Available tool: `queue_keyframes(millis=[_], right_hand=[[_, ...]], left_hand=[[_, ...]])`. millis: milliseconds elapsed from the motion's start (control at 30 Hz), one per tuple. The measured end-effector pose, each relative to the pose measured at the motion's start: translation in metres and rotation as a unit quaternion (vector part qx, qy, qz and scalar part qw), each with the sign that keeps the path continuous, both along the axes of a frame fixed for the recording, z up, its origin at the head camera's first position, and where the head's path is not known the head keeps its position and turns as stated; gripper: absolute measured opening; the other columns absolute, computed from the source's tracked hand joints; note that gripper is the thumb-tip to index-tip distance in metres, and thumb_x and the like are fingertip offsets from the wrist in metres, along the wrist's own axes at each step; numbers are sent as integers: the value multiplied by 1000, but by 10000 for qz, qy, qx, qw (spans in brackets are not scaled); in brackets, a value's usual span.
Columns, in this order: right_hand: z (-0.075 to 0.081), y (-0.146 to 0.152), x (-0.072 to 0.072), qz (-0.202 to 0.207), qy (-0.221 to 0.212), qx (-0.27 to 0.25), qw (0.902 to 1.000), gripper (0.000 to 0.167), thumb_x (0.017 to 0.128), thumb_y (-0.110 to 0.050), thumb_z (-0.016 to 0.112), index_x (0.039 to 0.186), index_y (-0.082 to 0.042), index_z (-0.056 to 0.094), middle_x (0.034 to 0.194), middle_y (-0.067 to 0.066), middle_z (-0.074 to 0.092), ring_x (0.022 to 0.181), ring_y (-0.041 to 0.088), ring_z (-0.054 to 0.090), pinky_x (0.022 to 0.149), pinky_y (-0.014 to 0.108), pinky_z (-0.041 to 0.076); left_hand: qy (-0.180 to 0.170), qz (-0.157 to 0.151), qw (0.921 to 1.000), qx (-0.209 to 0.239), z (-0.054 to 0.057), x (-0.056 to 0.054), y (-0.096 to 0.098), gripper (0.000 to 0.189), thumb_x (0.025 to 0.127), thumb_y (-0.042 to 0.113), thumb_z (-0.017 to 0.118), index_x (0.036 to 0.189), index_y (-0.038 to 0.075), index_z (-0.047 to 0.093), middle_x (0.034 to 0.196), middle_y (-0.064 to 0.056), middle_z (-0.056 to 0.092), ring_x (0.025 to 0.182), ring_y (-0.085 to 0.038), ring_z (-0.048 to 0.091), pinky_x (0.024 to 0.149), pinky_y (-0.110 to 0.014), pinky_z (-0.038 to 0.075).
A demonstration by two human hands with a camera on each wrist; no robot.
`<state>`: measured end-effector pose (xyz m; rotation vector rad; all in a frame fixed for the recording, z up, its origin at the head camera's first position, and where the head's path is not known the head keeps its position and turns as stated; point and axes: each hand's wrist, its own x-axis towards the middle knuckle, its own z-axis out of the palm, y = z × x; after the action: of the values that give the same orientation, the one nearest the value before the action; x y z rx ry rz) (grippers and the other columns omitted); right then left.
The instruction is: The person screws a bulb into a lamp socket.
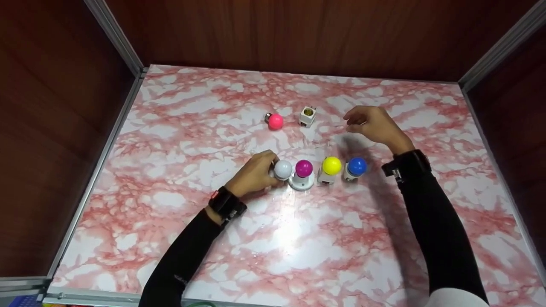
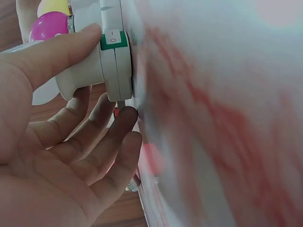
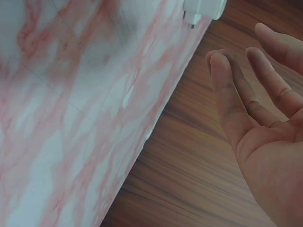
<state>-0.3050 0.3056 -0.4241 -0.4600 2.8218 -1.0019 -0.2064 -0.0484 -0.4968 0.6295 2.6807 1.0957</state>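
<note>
My left hand [image 1: 255,174] holds a white socket holder [image 2: 116,71] with a green-framed switch, between thumb and fingers. A white bulb [image 1: 283,169] stands upright in that holder. Directly to its right, a magenta bulb [image 1: 304,168] sits in a holder with a round white base [image 1: 302,185]. Farther right in the row are a yellow bulb [image 1: 331,165] and a blue bulb [image 1: 357,166], each in a white holder. Above the table, my right hand [image 1: 376,123] hangs with loosely bent fingers and nothing in them. Nearest to it is a bulbless white plug-in socket [image 1: 307,117].
A loose pink bulb [image 1: 276,122] with a metal base lies left of the bulbless socket. The marbled red and white tabletop [image 1: 170,238] is bounded by metal edging [image 1: 102,170] and dark wood panels [image 1: 290,34] at the back and sides.
</note>
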Motion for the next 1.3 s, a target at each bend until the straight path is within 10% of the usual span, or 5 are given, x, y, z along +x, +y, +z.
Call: queue_keyframes(millis=[667,1033,1300], right_hand=[[-2,-30,-23,331,-237,255,9988,26,96,-11,75,122,-6,75,114,22,78,103,33,74,79,14,50],[2,-45,-46,517,-500,690,9950,32,98,-10,72,129,-3,71,119,24,76,108,35,72,90,36,58],[-7,-63,-62,581,-739,925,9913,47,96,-12,74,141,-6,63,127,26,72,117,39,68,105,55,59]], left_hand=[[-53,-409,9991,-32,7,-16,-9,45,86,4,83,128,3,66,127,-14,69,118,-30,66,107,-42,58],[163,243,9994,-193,45,-71,-20,43,94,9,78,135,3,65,136,-14,65,124,-31,62,109,-43,56],[623,470,9962,-391,47,-109,-19,40,93,4,77,131,0,66,134,-17,65,126,-30,61,111,-42,54]])
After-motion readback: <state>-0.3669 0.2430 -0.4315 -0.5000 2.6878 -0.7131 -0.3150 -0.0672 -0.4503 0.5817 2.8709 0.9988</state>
